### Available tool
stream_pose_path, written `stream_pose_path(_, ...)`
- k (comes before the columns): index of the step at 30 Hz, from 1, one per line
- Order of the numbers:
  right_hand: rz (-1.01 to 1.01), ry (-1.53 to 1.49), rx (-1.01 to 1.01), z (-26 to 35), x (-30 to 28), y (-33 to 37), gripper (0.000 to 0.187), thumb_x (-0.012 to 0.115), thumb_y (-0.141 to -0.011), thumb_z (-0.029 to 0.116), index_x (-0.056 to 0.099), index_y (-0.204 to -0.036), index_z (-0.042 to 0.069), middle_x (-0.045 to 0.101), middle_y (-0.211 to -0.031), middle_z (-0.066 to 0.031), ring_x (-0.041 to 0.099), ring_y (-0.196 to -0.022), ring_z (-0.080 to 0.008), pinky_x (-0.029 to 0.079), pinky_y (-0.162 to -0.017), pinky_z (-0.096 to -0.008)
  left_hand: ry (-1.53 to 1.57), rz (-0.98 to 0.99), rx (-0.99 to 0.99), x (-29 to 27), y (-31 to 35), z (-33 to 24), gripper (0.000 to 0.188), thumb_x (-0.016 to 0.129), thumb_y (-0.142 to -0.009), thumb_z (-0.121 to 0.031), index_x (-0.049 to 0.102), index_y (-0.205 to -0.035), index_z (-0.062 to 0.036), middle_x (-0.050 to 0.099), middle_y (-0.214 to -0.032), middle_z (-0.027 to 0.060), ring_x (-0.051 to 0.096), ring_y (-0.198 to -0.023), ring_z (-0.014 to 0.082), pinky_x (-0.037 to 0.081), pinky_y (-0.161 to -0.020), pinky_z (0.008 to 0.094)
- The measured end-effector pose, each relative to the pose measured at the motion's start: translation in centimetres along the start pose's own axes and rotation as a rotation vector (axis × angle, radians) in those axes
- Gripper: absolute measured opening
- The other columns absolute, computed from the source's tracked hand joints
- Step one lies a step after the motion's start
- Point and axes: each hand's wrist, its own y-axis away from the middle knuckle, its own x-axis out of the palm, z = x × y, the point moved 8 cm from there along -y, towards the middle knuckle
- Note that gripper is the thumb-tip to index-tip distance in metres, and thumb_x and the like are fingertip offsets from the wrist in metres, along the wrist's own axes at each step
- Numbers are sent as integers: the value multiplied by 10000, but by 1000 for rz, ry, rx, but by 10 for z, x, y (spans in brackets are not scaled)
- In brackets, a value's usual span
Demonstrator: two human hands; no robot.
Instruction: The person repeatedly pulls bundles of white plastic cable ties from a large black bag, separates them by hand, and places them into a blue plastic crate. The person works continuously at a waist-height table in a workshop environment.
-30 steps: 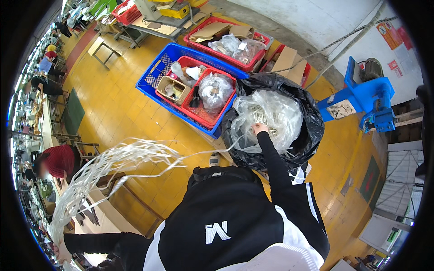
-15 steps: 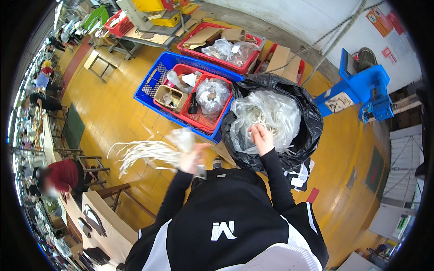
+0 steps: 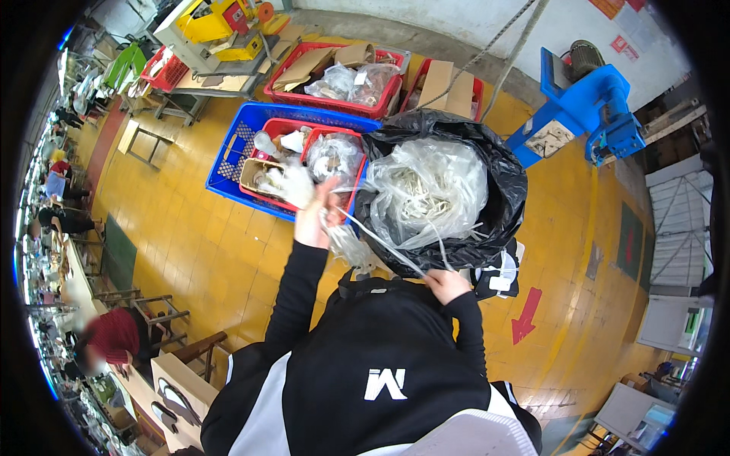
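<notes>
My left hand is closed around a bundle of thin whitish strips, whose loose ends hang down beside the wrist. A blurred pale mass shows beyond its fingers, perhaps part of the same bundle. One long strip runs taut from that hand toward my right hand, which pinches it near my waist. Just beyond the right hand stands a black plastic bag, open at the top. Inside is a clear plastic liner with a tangle of similar strips in it.
Left of the bag, a blue crate holds red trays of plastic-wrapped items. Behind are red crates with cardboard. A blue machine stands at the right. A seated person works at a table on the left.
My left hand has moved up and swung its bundle toward the blue crate. My right hand has drawn back from over the bag toward my body, with a strip now stretched between both hands.
</notes>
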Motion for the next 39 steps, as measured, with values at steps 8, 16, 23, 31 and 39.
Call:
stream_pose_path(8,162,-47,367,-118,10,27,287,539,-775,346,667,-766,90,634,-740,-127,617,-761,-297,478,-696,-367,45,-172,237,-72,9,-60,367,492,-910,-281,488,-1153,-7,341,-658,-52,313,-516,42,278,-454,181)
stream_pose_path(16,295,110,605,-233,20,51,224,593,-675,362,697,-662,164,648,-700,-75,623,-732,-222,481,-698,-318,79,-284,408,-95,28,-88,289,499,-905,-309,516,-1036,-51,379,-679,-42,338,-546,51,296,-475,192)
stream_pose_path(23,238,146,385,-180,-3,17,387,654,-645,251,607,-1001,106,619,-923,-150,593,-899,-296,461,-789,-368,75,-630,909,-244,110,-180,135,551,-846,-185,545,-954,-105,532,-798,0,521,-733,128,445,-625,278)
stream_pose_path(31,-106,-36,-117,-113,-26,-54,365,607,-705,89,575,-1069,82,568,-1014,-173,534,-967,-336,426,-848,-374,-87,-1004,1464,-255,353,-304,206,475,-896,-214,508,-968,-23,278,-559,-25,237,-439,80,205,-395,227)
stream_pose_path(39,-208,52,-218,-106,65,-193,334,625,-716,158,613,-1048,124,535,-1141,-157,491,-1080,-318,396,-915,-395,-228,-715,896,-216,213,-211,322,504,-898,-248,506,-1104,0,334,-536,-53,280,-449,35,226,-402,199)
